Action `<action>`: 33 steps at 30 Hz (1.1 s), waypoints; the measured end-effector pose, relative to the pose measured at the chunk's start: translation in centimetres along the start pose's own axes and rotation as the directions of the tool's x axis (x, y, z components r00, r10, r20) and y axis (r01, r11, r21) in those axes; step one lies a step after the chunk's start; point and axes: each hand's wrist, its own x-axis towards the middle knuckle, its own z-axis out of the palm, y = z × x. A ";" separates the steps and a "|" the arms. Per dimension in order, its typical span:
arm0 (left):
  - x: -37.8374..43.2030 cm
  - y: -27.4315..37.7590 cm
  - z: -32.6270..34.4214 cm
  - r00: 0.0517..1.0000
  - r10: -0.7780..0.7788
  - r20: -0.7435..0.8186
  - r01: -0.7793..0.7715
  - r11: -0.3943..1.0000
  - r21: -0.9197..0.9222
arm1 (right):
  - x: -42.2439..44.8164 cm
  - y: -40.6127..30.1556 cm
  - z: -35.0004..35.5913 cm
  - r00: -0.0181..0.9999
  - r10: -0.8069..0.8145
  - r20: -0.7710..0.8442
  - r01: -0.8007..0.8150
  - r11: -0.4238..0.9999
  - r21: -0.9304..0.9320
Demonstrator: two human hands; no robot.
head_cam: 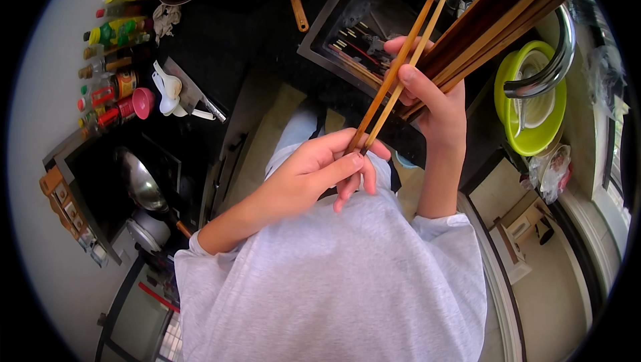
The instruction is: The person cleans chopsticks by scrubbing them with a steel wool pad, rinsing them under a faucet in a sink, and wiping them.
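My left hand (320,167) pinches the lower ends of two wooden chopsticks (395,76) between thumb and fingers. Those chopsticks run up and to the right, past the thumb and fingers of my right hand (430,86). A bundle of darker and lighter wooden chopsticks (493,36) is in my right hand, fanning towards the upper right; its lower ends are partly hidden. More chopsticks (358,64) lie in the dark sink (320,59) beyond my hands, some with pale tips.
On the dark counter are a knife with a wooden handle (296,6), a cleaver (188,84), white spoons (168,89) and several bottles (117,31). A curved metal faucet (566,56) arches over a green basin (533,137) at right. At left, a wok (142,182) rests on the stove.
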 end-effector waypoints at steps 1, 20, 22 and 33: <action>0.1 -0.3 -0.4 1.000 0.003 0.003 -0.003 1.000 0.003 | 0.0 0.0 0.1 0.999 0.022 -0.033 -0.021 1.000 0.014; 3.6 -1.3 -2.8 0.816 0.575 -0.056 -0.103 0.240 0.965 | -1.5 4.6 2.2 0.986 0.152 -0.067 -0.153 0.988 -0.011; 3.7 -0.7 -4.8 0.841 0.532 -0.101 -0.199 0.476 0.857 | -1.7 5.5 1.2 0.984 0.181 0.009 -0.180 0.982 -0.062; 8.0 0.4 -1.6 0.711 0.701 0.054 -0.690 0.681 0.246 | -1.8 6.6 1.4 0.973 0.184 0.141 -0.122 0.924 -0.363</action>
